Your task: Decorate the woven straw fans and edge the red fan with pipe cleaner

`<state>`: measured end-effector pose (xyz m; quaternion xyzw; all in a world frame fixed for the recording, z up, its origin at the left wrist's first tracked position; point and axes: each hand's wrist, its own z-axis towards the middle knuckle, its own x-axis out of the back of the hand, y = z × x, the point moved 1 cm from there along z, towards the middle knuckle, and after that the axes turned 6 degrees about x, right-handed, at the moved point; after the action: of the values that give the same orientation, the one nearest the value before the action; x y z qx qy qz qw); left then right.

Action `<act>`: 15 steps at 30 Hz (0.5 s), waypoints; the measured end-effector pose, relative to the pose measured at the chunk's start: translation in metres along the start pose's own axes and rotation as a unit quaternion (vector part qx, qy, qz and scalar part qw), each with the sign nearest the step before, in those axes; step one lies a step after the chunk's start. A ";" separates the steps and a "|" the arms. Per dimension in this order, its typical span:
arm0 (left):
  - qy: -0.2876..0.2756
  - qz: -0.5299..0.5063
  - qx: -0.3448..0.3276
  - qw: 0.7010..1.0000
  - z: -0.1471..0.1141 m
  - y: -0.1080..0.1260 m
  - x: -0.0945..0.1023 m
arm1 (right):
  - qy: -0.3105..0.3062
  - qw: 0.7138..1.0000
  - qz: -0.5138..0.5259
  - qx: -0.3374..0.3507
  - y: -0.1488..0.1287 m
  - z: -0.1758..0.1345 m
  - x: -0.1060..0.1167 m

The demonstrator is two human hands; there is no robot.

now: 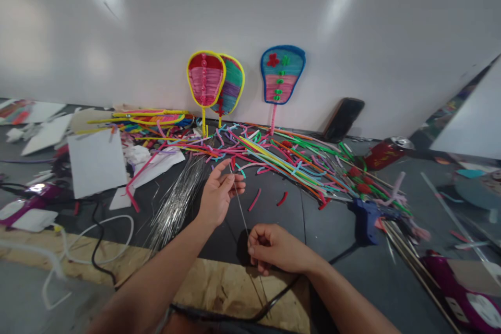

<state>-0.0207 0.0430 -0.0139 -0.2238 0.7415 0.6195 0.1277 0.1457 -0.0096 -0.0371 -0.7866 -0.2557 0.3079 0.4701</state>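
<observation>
A thin straight metal wire [241,210] runs slantwise between my two hands, over the dark tabletop. My left hand [219,195] pinches its upper part between thumb and finger, with the other fingers loosely curled. Lower and to the right, my right hand [274,246] is closed around the wire, whose lower end extends past it toward the table's front edge. A bundle of loose silvery wires [178,201] lies left of my left hand. Short red and pink pipe-cleaner pieces [255,200] are scattered just beyond my hands.
Colourful pipe cleaners [274,154] are heaped behind my hands. Fan-shaped pipe-cleaner pieces [282,75] lean on the white partition [136,36]. A phone [344,119], a red can [387,153] and a blue glue gun [367,222] are on the right; white paper [97,162] and cables are left.
</observation>
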 end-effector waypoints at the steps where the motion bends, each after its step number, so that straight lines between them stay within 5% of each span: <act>1: 0.000 -0.001 -0.001 1.000 0.000 0.000 0.000 | 0.000 1.000 -0.001 0.000 0.000 0.000 0.000; 15: -0.023 -0.020 0.025 0.999 -0.003 0.000 -0.002 | 0.034 0.999 0.028 0.007 -0.001 0.003 -0.005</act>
<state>-0.0188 0.0402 -0.0130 -0.2211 0.7490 0.6030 0.1625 0.1395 -0.0111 -0.0363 -0.8002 -0.2149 0.2962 0.4752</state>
